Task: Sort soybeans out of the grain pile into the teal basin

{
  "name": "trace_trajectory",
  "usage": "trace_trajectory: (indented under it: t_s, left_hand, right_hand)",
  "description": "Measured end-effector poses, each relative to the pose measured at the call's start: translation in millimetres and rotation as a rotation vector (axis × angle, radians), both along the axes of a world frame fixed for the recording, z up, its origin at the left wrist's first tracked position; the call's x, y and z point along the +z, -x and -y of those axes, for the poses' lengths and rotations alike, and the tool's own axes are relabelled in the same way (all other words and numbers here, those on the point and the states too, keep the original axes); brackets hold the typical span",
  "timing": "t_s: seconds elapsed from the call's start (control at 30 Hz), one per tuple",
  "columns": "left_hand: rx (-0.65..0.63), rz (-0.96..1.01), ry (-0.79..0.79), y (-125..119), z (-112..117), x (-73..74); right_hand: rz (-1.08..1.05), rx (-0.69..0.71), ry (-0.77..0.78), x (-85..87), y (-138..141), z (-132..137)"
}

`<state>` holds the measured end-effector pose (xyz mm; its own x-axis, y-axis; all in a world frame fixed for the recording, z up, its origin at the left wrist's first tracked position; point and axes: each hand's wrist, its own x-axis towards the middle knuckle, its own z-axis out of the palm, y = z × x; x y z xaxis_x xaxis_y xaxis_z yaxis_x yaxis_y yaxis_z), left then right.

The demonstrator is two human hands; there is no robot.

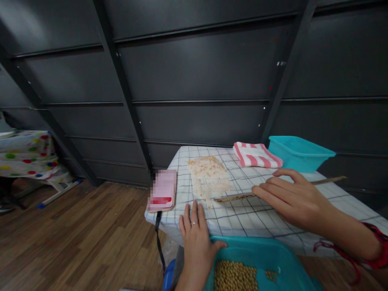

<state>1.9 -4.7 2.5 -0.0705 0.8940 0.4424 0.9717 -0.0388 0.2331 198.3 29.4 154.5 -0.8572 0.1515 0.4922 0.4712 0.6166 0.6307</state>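
My right hand (297,198) is closed around a thin brown stick (236,197), whose near tip rests by a pale, damp-looking patch (210,178) on the checked tablecloth. Small tan grains or crumbs are scattered over the far part of that patch. My left hand (195,234) lies with fingers stretched out on the table's front edge, below the patch. Its thumb touches the rim of a teal basin (266,241) at the bottom of the view. Inside that basin are many yellow-brown beans (235,275), with a smaller group to their right.
A pink-and-white striped towel (256,155) lies folded at the back of the table. Beside it stands a second teal basin (300,151). At the left edge is a pink phone-like object (163,190) with a black strap. A dark panelled wall (200,72) rises behind.
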Motion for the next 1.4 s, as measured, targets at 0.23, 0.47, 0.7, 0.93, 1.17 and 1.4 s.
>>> trace_trajectory:
  t_s: [0.23,0.47,0.7,0.93,1.17,1.4]
  left_hand:
    - [-0.004,-0.005,-0.003,-0.1,0.3,0.1]
    - [0.004,-0.009,0.007,-0.4,0.2,2.1]
    - [0.002,-0.018,-0.005,-0.3,0.0,2.0]
    - [0.001,-0.022,-0.008,-0.2,0.4,1.8]
    - [0.001,-0.011,-0.004,0.1,-1.0,1.8]
    - [0.001,-0.002,0.015,-0.2,0.5,2.2]
  right_hand:
    - [0.024,-0.027,0.033,2.4,-6.3,5.4]
    - [0.023,-0.035,0.076,-2.3,-13.6,10.2]
    - [0.000,-0.027,0.058,-2.1,-14.2,10.1]
    - [0.031,-0.078,0.108,0.9,-8.7,6.4]
    - [0.006,-0.061,0.141,-2.1,-17.7,13.0]
    - [-0.014,-0.033,0.184,-8.3,-15.4,15.5]
